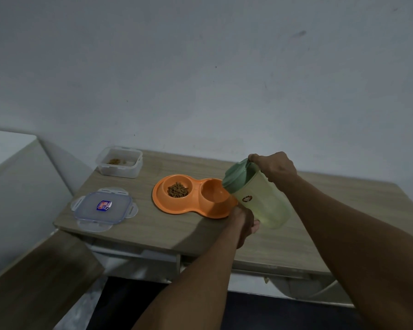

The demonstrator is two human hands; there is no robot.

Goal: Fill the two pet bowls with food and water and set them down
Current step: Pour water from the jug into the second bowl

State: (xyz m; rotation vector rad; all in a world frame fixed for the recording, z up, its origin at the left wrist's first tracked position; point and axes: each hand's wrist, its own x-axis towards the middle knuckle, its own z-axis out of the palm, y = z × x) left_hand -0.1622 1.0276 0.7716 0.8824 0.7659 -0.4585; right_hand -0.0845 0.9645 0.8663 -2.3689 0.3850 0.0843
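Both hands grasp the translucent pale green plastic jug [260, 198], which is tilted with its darker green lid [239, 173] leaning over the right-hand well of the orange double pet bowl [174, 208]. Going from the left: a clear square plastic lid with side clips and a small blue sticker [104, 208] lies flat near the front left corner of the light wooden table [153, 229]. Behind it, near the wall, stands an open clear plastic container [119, 163] with a few brown bits left inside. Next comes the orange bowl, its left well holding a heap of brown kibble [178, 189]; whether the right well [212, 192] holds any water I cannot tell. The left hand [244, 222] is wrapped around the jug's lower end, just beside the bowl's right edge. The right hand [273, 167] is clenched on the jug's upper part by the lid, above and to the right of the bowl.
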